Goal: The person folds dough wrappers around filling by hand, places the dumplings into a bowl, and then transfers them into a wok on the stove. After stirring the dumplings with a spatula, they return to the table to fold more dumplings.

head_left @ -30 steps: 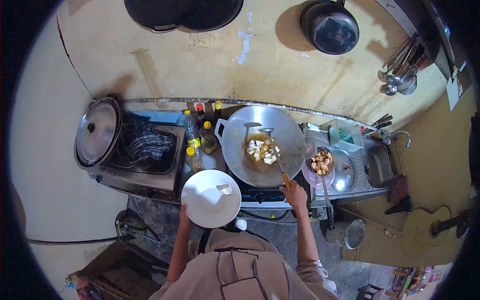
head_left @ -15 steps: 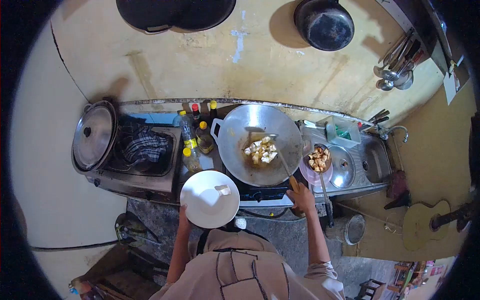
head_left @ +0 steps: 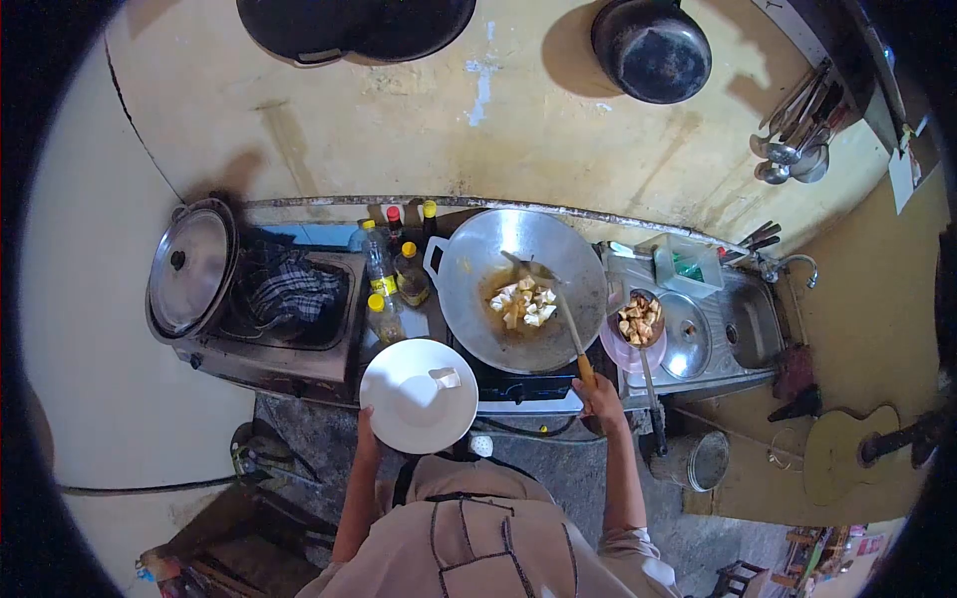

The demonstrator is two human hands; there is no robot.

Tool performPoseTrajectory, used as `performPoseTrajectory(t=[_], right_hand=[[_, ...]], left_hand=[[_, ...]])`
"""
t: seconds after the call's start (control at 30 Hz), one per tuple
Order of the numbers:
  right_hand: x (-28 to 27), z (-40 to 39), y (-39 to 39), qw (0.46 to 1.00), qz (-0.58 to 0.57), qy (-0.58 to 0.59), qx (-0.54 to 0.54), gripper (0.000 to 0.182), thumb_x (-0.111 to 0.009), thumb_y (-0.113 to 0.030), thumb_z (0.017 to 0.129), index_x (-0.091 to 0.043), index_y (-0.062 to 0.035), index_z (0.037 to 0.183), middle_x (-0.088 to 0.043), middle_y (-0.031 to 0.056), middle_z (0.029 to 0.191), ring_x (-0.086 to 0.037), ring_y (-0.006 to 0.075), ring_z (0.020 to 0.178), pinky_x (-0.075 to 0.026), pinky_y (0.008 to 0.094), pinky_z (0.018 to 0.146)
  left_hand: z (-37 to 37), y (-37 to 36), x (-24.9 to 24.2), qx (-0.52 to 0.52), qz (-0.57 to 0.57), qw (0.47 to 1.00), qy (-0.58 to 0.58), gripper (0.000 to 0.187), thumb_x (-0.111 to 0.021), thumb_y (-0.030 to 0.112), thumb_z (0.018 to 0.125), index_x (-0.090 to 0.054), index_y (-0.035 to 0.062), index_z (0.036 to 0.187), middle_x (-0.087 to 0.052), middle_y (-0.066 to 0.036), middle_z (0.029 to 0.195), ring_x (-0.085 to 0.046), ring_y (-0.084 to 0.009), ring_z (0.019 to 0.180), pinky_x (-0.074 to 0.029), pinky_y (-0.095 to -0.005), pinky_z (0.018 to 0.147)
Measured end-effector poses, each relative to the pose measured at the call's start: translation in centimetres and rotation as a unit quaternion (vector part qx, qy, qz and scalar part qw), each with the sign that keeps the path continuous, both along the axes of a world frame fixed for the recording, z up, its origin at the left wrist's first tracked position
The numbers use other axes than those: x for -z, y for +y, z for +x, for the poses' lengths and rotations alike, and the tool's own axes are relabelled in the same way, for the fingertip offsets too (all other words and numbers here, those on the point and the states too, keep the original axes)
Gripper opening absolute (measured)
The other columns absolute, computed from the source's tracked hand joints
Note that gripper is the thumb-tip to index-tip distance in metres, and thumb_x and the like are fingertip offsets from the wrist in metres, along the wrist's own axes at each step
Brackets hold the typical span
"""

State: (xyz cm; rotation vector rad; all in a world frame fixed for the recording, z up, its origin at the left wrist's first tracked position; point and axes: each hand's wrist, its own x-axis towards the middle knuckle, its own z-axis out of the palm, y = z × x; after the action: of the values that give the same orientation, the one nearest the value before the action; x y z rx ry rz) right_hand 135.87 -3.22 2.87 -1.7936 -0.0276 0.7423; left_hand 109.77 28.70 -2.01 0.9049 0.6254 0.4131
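Note:
My left hand (head_left: pixel 367 429) grips the left rim of a white plate (head_left: pixel 409 414), held just in front of the stove. One white piece (head_left: pixel 445 378) lies on that plate. My right hand (head_left: pixel 601 401) is closed round the wooden handle of a spatula (head_left: pixel 571 321), which reaches into a large metal wok (head_left: pixel 474 324). The spatula's blade rests in the wok behind a heap of white and light-brown chunks (head_left: pixel 522 303), which sit in a little brown liquid. Right of the wok, a strainer ladle (head_left: pixel 639 319) full of browned pieces lies over a pink bowl (head_left: pixel 610 351).
Several bottles (head_left: pixel 410 275) stand left of the wok. Farther left are a lidded pot (head_left: pixel 189 269) and a checked cloth (head_left: pixel 292 291). A metal lid (head_left: pixel 686 335), a clear plastic container (head_left: pixel 688 267) and a sink (head_left: pixel 750 329) lie to the right, with a bin (head_left: pixel 691 460) below.
The spatula's blade has shifted slightly within the wok, and the chunks are nudged. My right hand has moved a little; the plate stays put.

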Motion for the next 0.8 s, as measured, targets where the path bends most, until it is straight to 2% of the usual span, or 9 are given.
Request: performPoseTrajectory(t=[0.07, 0.2, 0.3, 0.4, 0.47, 0.6, 0.7, 0.77, 0.8], right_hand=[[-0.1, -0.6, -0.2, 0.998, -0.03, -0.053, 0.016, 0.028, -0.06, -0.028, 0.077, -0.047, -0.0045, 0.078, -0.039, -0.0028, 0.047, -0.039, 0.006, 0.037, -0.039, 0.022, 0.035], [-1.6, -2.3, -0.8, 0.998, -0.026, 0.001, 0.057, 0.026, -0.06, -0.028, 0.078, -0.047, -0.0059, 0.078, -0.04, -0.0024, 0.047, -0.039, 0.0064, 0.037, -0.039, 0.0222, 0.035], [-0.4, -3.5, -1.4, 0.998, 0.002, 0.026, 0.06, 0.025, -0.059, -0.028, 0.078, -0.047, -0.0064, 0.077, -0.04, -0.0019, 0.046, -0.039, 0.007, 0.036, -0.038, 0.0223, 0.035], [0.0, -4.1, -1.0, 0.998, 0.006, 0.034, 0.058, 0.025, -0.06, -0.028, 0.077, -0.047, -0.0063, 0.076, -0.04, -0.0019, 0.046, -0.039, 0.0072, 0.036, -0.038, 0.0221, 0.035], [-0.1, -3.8, -0.4, 0.998, -0.007, 0.024, 0.059, 0.026, -0.06, -0.029, 0.077, -0.048, -0.0058, 0.077, -0.04, -0.0022, 0.047, -0.04, 0.0073, 0.036, -0.037, 0.0221, 0.035], [0.5, -1.6, 2.1, 0.982, -0.149, -0.112, 0.023, 0.031, -0.06, -0.032, 0.076, -0.049, -0.0035, 0.078, -0.049, 0.0055, 0.05, -0.052, 0.0162, 0.042, -0.042, 0.029, 0.04], [0.4, -1.0, 4.2, 0.94, -0.282, -0.188, -0.021, 0.036, -0.059, -0.038, 0.074, -0.049, -0.0035, 0.08, -0.056, 0.0139, 0.059, -0.059, 0.0274, 0.054, -0.045, 0.0385, 0.049], [0.6, -1.3, 4.9, 0.904, -0.355, -0.232, -0.048, 0.041, -0.058, -0.043, 0.072, -0.048, -0.0042, 0.084, -0.059, 0.0195, 0.068, -0.06, 0.0342, 0.066, -0.046, 0.0452, 0.056], [0.6, -2.0, 5.2, 0.888, -0.381, -0.253, -0.05, 0.042, -0.058, -0.043, 0.072, -0.048, -0.0047, 0.084, -0.059, 0.019, 0.069, -0.06, 0.0343, 0.067, -0.046, 0.0451, 0.057]], left_hand=[[0.0, -0.5, -1.3, -0.008, 0.007, 1.0, 0.021, 0.059, -0.04, 0.039, 0.081, -0.033, -0.0019, 0.122, -0.045, -0.015, 0.115, -0.044, -0.0261, 0.107, -0.033, -0.0367, 0.092], [0.2, -0.4, -0.7, -0.031, -0.028, 0.999, 0.025, 0.059, -0.04, 0.038, 0.08, -0.033, -0.002, 0.123, -0.045, -0.015, 0.117, -0.043, -0.0264, 0.108, -0.032, -0.0367, 0.093], [0.0, -0.2, -0.5, -0.014, 0.042, 0.995, 0.088, 0.056, -0.036, 0.043, 0.083, -0.036, 0.0021, 0.121, -0.048, -0.012, 0.114, -0.048, -0.0243, 0.103, -0.038, -0.0371, 0.087], [0.4, -0.6, -1.7, -0.031, 0.025, 0.996, 0.083, 0.055, -0.035, 0.041, 0.083, -0.037, 0.0011, 0.121, -0.048, -0.012, 0.114, -0.048, -0.0245, 0.103, -0.038, -0.0379, 0.086], [0.3, 0.1, -0.3, -0.025, 0.013, 0.998, 0.056, 0.054, -0.035, 0.039, 0.083, -0.037, 0.0004, 0.12, -0.048, -0.013, 0.113, -0.048, -0.0246, 0.102, -0.038, -0.0378, 0.086], [-0.3, 0.3, -0.2, -0.011, -0.031, 0.999, 0.026, 0.057, -0.038, 0.038, 0.082, -0.032, -0.0019, 0.123, -0.042, -0.015, 0.12, -0.04, -0.0252, 0.112, -0.031, -0.0364, 0.094], [-1.1, 1.2, 1.4, -0.014, -0.014, 0.998, 0.052, 0.057, -0.038, 0.038, 0.082, -0.032, -0.0019, 0.123, -0.042, -0.015, 0.12, -0.04, -0.0254, 0.111, -0.031, -0.0369, 0.093], [-1.6, 1.3, 1.5, -0.018, -0.029, 0.999, 0.017, 0.057, -0.038, 0.037, 0.082, -0.032, -0.002, 0.123, -0.043, -0.015, 0.119, -0.041, -0.0258, 0.11, -0.032, -0.0371, 0.093], [-1.8, 1.2, 1.3, -0.019, -0.036, 0.999, 0.0, 0.057, -0.038, 0.037, 0.082, -0.032, -0.002, 0.123, -0.043, -0.015, 0.118, -0.042, -0.026, 0.11, -0.033, -0.0372, 0.092]])
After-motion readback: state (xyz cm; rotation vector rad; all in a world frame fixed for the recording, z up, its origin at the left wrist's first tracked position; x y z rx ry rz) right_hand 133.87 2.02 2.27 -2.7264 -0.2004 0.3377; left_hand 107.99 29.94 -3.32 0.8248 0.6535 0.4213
